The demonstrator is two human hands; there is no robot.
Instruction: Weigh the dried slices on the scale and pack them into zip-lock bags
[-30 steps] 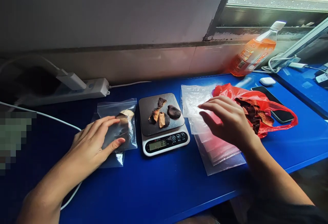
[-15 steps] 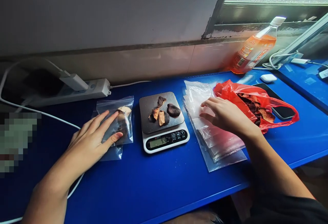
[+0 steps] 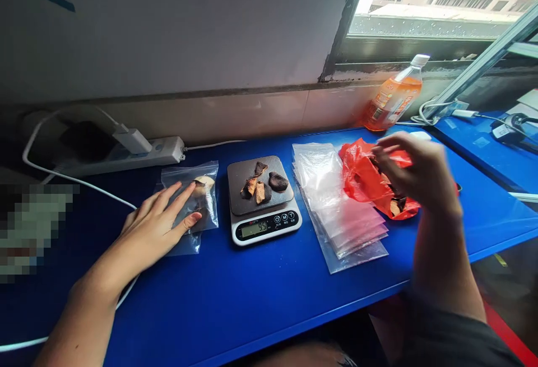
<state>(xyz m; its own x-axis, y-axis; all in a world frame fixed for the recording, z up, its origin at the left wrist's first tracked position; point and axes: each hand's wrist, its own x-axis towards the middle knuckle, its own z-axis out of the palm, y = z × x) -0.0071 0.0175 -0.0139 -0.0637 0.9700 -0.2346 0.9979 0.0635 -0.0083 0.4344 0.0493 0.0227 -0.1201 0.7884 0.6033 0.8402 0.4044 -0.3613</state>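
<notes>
My left hand lies spread and flat on a clear zip bag with a few pale and dark pieces inside; another clear bag shows beneath it. A digital kitchen scale stands between my hands, several dark dried peel-like pieces on its plate. Its display seems to read about 9.5. Over the red plastic bag hovers my right hand, slightly blurred, fingers bent and apart with nothing visible between them. More dried pieces show in that bag, partly hidden by the hand.
A fanned stack of clear plastic bags lies right of the scale. Against the wall are a bottle of orange drink and a white power strip with a plugged-in charger. A white cable runs across the blue table at left.
My right hand has moved right and up from the clear bag stack to over the red bag. My left hand stays on the zip bag. The view has shifted slightly.
</notes>
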